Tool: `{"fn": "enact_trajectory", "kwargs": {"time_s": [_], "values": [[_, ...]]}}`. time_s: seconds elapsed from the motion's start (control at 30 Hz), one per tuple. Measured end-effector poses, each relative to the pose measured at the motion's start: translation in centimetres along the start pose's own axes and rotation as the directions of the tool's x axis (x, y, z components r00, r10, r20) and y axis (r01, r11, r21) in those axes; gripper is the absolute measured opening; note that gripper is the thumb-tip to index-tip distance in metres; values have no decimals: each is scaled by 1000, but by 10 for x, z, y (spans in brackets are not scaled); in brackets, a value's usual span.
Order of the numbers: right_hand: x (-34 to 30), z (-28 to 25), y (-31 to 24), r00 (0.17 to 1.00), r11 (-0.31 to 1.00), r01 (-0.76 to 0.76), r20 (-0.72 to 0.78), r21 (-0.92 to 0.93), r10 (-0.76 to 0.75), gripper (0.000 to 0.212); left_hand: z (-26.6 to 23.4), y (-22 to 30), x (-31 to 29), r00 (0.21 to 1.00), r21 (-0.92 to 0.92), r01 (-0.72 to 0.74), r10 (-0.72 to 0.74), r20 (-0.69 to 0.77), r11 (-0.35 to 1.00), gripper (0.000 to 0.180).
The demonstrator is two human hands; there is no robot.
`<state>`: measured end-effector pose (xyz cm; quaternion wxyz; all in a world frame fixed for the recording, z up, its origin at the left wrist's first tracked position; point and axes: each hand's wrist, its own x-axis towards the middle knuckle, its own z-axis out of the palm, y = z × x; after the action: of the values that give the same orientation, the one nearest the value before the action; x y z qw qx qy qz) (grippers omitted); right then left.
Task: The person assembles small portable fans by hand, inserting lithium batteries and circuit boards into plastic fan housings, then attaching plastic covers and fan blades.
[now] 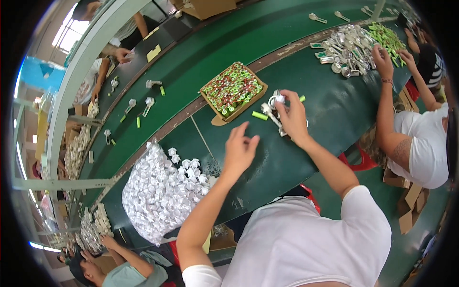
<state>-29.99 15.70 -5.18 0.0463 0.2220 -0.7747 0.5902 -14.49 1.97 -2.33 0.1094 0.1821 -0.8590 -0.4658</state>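
Observation:
My right hand (293, 117) is over the green table with thumb and fingers closed on a small white plastic piece (280, 99), at the round head of a grey-white handled device (270, 113). Part of that device and another beside it are hidden under the hand. My left hand (240, 149) hovers to the left with fingers apart, holding nothing. Between the hands lies a light-green cylinder (259, 115); a second green cylinder (302, 98) shows just past my right fingers. Beyond them sits a shallow cardboard box (230, 117) filled with green and red cylinders.
A clear bag (155, 205) spills white plastic pieces at the left. Piled devices (346, 50) and green cylinders (385, 40) lie at the far right, by a co-worker's hands (382, 62). Across a ledge, the green belt (191, 62) carries scattered devices. Other people work around.

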Motion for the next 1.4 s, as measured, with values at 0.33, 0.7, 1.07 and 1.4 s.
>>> {"fn": "enact_trajectory", "kwargs": {"time_s": [0.33,0.7,1.07,1.4], "values": [[-34,19,-6,897,861,-315,422,400,132,33,33,-19,15,963,126,43,-7,-269,991,49],[-50,15,-59,850,925,346,364,159,-380,35,-12,-29,-44,816,-259,31,-174,-552,965,40],[-55,46,-122,707,732,409,318,545,-632,37,-48,24,-95,870,-674,-195,-192,-455,713,28],[-70,58,-135,649,792,179,535,584,-541,42,-65,23,-109,867,-653,-221,-161,-472,724,38]]}}
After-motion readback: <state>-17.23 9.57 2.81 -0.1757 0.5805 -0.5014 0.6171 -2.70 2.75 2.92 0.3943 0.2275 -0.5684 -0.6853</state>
